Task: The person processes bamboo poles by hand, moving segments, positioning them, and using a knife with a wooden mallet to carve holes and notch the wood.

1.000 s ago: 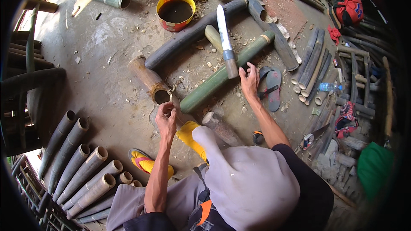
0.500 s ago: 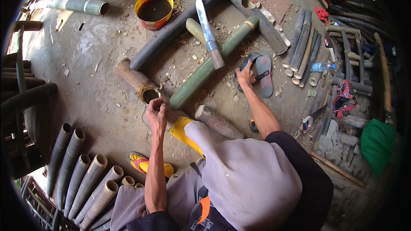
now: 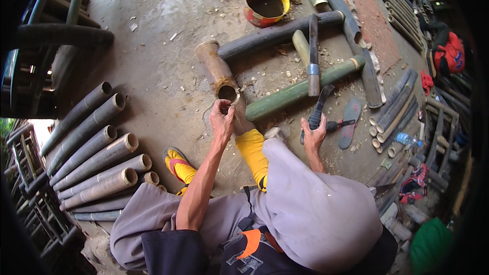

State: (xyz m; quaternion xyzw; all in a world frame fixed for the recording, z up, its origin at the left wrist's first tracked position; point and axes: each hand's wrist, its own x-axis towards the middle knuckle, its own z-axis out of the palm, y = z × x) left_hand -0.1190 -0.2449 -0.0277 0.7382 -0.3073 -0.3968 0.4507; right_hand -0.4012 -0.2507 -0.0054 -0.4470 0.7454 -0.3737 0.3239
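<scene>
The left hand (image 3: pixel 222 120) reaches forward with its fingers (image 3: pixel 224 107) curled shut on the near rim of a short brown bamboo tube (image 3: pixel 218 75), which lies on the concrete floor (image 3: pixel 153 46) with its open cut end facing the person. The right hand (image 3: pixel 313 135) is closed around the dark handle of a big chopping knife (image 3: pixel 313 56), its fingers wrapped tight; the long blade points away from the person and crosses a green bamboo pole (image 3: pixel 305 87) lying slantwise just beyond the tube. Behind that pole a dark grey bamboo pole (image 3: pixel 275 33) lies almost parallel to it, and past that stands a red and yellow bucket (image 3: pixel 265 4) of dark liquid near the far edge of the floor. A foot in a yellow sock (image 3: pixel 253 150) rests just beside the tube, between the two hands, and a second yellow-socked foot in a sandal (image 3: pixel 178 165) sits nearer the person on the left. A loose dark sandal (image 3: pixel 349 122) lies just right of the right hand. Along the left edge of the floor a row of cut grey bamboo tubes (image 3: pixel 97 158) lies side by side with open ends showing, and split bamboo strips (image 3: pixel 395 109) are heaped on the right. Chips and shavings are scattered over the floor around the poles.
</scene>
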